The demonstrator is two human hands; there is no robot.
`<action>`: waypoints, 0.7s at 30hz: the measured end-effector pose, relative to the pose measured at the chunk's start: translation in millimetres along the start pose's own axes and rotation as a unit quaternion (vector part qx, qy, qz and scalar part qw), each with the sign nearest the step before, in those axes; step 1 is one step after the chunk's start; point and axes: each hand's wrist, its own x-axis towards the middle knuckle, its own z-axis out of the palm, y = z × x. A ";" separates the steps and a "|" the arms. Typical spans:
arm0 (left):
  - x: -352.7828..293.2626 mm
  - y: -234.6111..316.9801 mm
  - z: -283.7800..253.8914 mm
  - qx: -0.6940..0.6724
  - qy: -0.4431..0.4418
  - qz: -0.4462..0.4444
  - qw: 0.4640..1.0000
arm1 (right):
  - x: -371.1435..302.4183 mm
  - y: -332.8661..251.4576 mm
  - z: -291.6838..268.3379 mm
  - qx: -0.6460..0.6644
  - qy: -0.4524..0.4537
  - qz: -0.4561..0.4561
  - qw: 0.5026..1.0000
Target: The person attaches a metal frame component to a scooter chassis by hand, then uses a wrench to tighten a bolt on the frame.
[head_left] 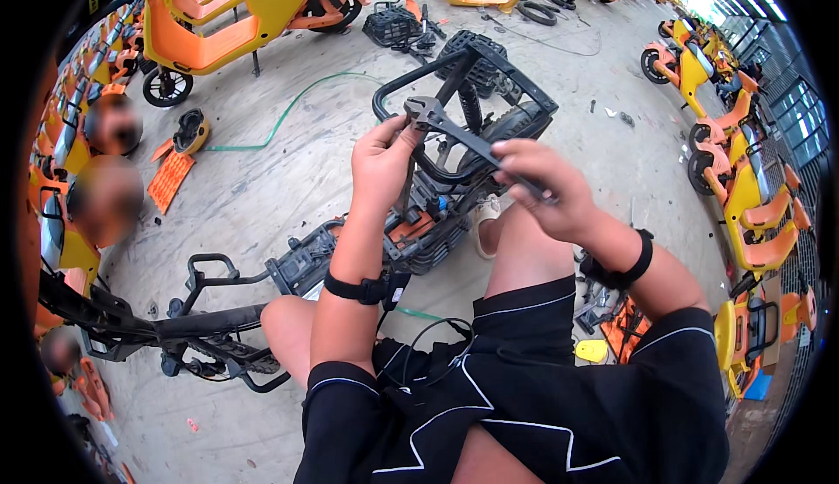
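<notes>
A dark metal adjustable wrench slants across the black tubular frame of a stripped scooter. My right hand is wrapped round the end of its handle. At the jaw end, my left hand is closed, with thumb and fingertips pinching the wrench's head. Whether a small part also sits between those fingers is hidden. Below my hands lies the scooter's open body, with black plastic housings and orange pieces inside. A dusty rear tyre shows behind the wrench.
The scooter's black front tube stretches to the left beside my knee. Yellow-orange scooters stand in rows on both sides. A yellow helmet, an orange panel, a green hose, black baskets and loose parts lie on the concrete floor.
</notes>
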 end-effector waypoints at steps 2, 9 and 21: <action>-1.9 5.7 -1.0 -0.007 0.001 -0.017 1.000 | -6.3 11.0 -1.8 0.213 0.103 0.140 0.961; -5.4 14.1 -1.0 0.022 -0.010 -0.022 0.999 | 64.9 73.1 -37.5 0.364 0.197 0.381 0.827; -3.8 8.8 2.0 0.097 -0.014 0.023 0.995 | 218.9 87.6 0.6 0.261 0.210 0.316 0.888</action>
